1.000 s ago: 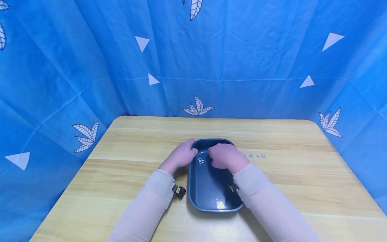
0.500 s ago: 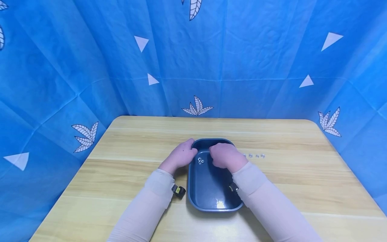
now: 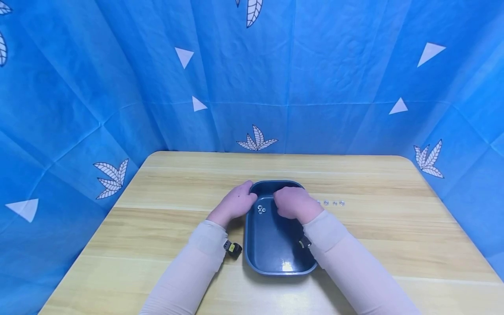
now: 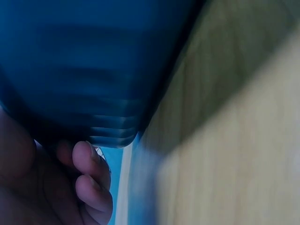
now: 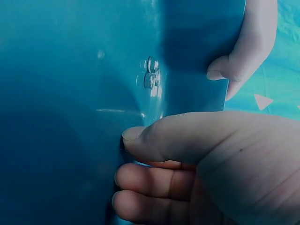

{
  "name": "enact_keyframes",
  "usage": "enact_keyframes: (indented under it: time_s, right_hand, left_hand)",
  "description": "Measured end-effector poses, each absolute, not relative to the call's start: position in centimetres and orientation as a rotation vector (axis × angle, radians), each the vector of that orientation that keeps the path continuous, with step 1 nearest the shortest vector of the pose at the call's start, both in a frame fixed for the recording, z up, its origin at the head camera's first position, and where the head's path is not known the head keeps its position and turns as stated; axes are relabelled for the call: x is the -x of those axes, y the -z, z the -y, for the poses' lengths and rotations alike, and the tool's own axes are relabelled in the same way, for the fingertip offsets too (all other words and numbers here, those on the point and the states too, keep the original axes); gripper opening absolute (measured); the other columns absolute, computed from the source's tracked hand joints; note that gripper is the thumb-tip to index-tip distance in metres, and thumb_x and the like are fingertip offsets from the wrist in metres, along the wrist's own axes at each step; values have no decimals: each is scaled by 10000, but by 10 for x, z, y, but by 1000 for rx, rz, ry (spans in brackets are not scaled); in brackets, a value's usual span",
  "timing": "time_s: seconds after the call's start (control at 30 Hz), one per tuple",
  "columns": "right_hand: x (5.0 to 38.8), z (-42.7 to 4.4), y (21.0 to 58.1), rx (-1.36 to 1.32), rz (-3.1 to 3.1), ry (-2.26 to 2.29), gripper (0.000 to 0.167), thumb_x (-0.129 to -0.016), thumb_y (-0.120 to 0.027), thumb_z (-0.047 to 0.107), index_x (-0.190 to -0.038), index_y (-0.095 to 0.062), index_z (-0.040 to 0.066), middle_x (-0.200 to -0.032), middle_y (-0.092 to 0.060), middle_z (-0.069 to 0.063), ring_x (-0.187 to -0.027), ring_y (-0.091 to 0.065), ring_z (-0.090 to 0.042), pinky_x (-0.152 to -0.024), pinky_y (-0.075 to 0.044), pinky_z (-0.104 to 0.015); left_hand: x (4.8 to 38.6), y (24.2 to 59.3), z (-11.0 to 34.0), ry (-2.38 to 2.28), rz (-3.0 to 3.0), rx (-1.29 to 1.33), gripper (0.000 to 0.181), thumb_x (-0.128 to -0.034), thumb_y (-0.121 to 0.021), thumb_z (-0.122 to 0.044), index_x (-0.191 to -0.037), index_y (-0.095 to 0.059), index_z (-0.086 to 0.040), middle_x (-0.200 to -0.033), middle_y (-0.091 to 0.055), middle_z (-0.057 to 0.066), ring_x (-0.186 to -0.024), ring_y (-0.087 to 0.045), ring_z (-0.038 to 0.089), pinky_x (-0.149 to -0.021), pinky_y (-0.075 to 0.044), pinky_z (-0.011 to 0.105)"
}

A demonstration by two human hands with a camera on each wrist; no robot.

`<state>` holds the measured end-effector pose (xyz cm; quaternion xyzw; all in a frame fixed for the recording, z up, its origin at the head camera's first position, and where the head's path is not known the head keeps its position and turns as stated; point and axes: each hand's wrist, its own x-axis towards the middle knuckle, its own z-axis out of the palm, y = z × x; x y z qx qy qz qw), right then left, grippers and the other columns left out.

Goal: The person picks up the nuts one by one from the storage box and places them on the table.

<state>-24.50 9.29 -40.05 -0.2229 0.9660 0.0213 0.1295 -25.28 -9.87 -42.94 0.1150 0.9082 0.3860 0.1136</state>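
Left hand (image 3: 238, 201) grips the tray (image 3: 271, 247) holding three nuts (image 5: 150, 80).

Tray (image 3: 275, 253): one
Nuts (image 5: 149, 81) in tray: three
Nuts (image 3: 335, 203) on surface (image 3: 393, 227): four in view (the endmost partly covered)
Surface: one
Wrist cameras (image 3: 234, 249): two
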Motion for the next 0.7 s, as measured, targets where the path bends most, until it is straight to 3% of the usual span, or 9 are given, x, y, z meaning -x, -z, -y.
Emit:
enact_keyframes:
  time_s: [0.7]
  right_hand:
    - [247, -95, 404, 716, -2785, -127, 145, -834, -688, 212, -720, -602, 187, -684, -589, 18, -639, -556, -197, -620, -494, -368]
  left_hand:
    - [252, 429, 99, -1146, -2636, -306, 284, -1013, -450, -268, -1234, -575, -142, -1066, -625, 34, -1005, -580, 247, -976, -490, 497]
